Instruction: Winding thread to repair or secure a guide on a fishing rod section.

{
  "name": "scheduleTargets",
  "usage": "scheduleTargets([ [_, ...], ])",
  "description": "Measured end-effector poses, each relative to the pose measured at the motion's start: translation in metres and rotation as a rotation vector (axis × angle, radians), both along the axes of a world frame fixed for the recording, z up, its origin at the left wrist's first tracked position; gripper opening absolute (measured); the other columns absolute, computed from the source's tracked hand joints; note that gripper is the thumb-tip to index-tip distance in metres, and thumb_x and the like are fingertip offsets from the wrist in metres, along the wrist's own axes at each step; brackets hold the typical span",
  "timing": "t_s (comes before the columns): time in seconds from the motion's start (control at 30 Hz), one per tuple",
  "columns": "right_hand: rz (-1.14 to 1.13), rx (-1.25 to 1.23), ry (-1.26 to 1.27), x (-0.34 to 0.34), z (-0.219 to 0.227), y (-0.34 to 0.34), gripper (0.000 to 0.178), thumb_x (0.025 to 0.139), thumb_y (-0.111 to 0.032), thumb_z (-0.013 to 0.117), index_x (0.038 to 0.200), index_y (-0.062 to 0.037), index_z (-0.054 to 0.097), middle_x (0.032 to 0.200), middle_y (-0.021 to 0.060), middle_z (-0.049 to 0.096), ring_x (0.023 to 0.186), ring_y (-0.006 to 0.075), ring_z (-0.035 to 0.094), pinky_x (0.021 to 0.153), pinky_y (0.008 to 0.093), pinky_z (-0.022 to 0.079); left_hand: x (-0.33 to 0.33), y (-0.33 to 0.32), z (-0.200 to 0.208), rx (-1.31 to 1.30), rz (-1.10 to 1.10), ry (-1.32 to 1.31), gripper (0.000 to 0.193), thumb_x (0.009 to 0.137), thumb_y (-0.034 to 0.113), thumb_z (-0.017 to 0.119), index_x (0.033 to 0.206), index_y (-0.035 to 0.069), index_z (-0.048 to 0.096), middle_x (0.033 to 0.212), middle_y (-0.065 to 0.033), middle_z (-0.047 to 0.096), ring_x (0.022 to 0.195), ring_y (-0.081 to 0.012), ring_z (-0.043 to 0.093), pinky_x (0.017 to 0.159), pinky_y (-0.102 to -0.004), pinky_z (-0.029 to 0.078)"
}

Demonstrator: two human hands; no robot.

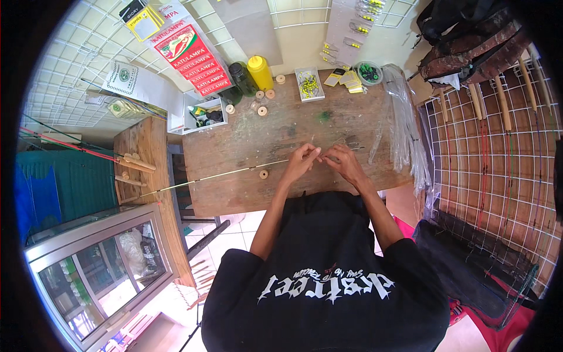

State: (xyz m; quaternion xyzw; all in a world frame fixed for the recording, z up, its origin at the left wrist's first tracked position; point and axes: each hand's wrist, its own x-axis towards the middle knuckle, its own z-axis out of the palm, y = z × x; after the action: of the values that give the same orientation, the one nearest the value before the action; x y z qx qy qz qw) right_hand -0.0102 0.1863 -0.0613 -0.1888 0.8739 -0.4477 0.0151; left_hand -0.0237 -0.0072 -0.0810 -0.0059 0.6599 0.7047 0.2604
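Observation:
Over the middle of the wooden table (234, 196), my left hand (300, 162) and my right hand (346, 162) meet with fingertips close together. A thin, pale yellow fishing rod (234, 174) with dark bands runs from the left side into the fingers of my left hand, which pinches it. My right hand is closed in a pinch too; whatever its fingertips hold is too small to make out. A wooden thread spool (264, 174) lies left of my left hand, just below the rod.
Along the table's back stand a yellow squeeze bottle (259, 71), dark bottles, several spools, a white box (309, 84) of yellow-green pieces and a round tub (369, 73). Clear plastic sleeves (404, 129) drape over the right edge. Rods hang on a wire rack (492, 152) at right.

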Motion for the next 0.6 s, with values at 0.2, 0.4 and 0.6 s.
scheduleTargets([
  [0.2,0.080,0.055,0.032,-0.004,0.000,0.004,0.015,0.079,-0.014,0.068,0.090,-0.0039,0.068,0.088,0.0142,0.065,0.087,0.0317,0.060,0.081,0.0402,0.046,0.000,-0.002,-0.002,-0.044,-0.079,0.134,0.024,0.081,0.018,0.076,0.092,0.003,0.060,0.079,-0.0028,0.065,0.063,-0.0047,0.052,0.053,-0.0218,0.040],
  [0.4,0.151,0.093,-0.038,-0.008,0.011,0.002,0.017,0.079,-0.015,0.068,0.092,-0.0047,0.069,0.091,0.0138,0.066,0.090,0.0308,0.061,0.083,0.0390,0.046,0.000,-0.006,-0.013,-0.070,-0.077,0.167,0.024,0.075,0.012,0.078,0.090,0.003,0.062,0.079,-0.0030,0.067,0.061,-0.0048,0.052,0.053,-0.0224,0.040],
  [0.6,0.176,0.131,0.000,-0.008,0.001,0.006,0.016,0.079,-0.012,0.066,0.094,-0.0051,0.069,0.091,0.0126,0.066,0.091,0.0306,0.061,0.083,0.0390,0.046,0.000,0.000,0.027,-0.404,-0.141,0.319,0.020,0.074,0.010,0.076,0.088,0.003,0.064,0.075,-0.0052,0.067,0.054,-0.0104,0.052,0.053,-0.0282,0.043],
])
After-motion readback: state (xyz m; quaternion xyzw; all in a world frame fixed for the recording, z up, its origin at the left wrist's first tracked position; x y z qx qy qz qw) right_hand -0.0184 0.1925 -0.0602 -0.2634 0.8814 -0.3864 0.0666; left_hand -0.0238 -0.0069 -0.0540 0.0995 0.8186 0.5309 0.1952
